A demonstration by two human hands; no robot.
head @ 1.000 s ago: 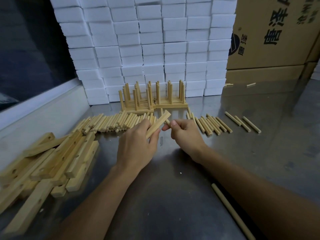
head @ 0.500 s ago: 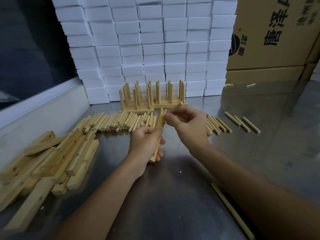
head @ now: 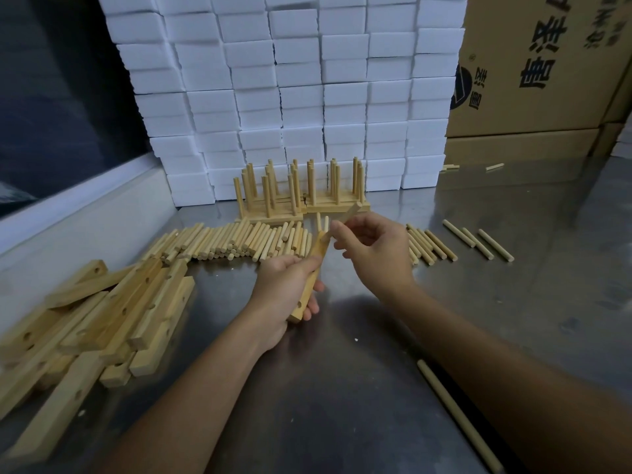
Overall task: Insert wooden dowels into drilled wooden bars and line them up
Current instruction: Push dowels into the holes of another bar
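My left hand point(head: 285, 289) grips a drilled wooden bar point(head: 309, 285) held nearly on end above the steel table point(head: 342, 388). My right hand point(head: 372, 248) pinches a wooden dowel point(head: 349, 213) whose lower end meets the bar's upper part. A row of loose dowels point(head: 232, 242) lies behind my left hand, and more dowels point(head: 429, 246) lie to the right. A pile of drilled bars point(head: 102, 313) sits at the left. Finished bars with upright dowels point(head: 301, 193) stand in a row at the back.
Stacked white boxes point(head: 290, 80) form a wall behind the finished bars. Cardboard cartons point(head: 547, 63) stand at the back right. Three separate dowels point(head: 478, 242) lie at the right, and one long dowel point(head: 455, 412) lies near my right forearm. A raised white ledge point(head: 85, 213) borders the table's left.
My left hand turned the bar from slanting to nearly on end and drew it nearer. My right hand rose from the table with a dowel and brought it to the bar's top.
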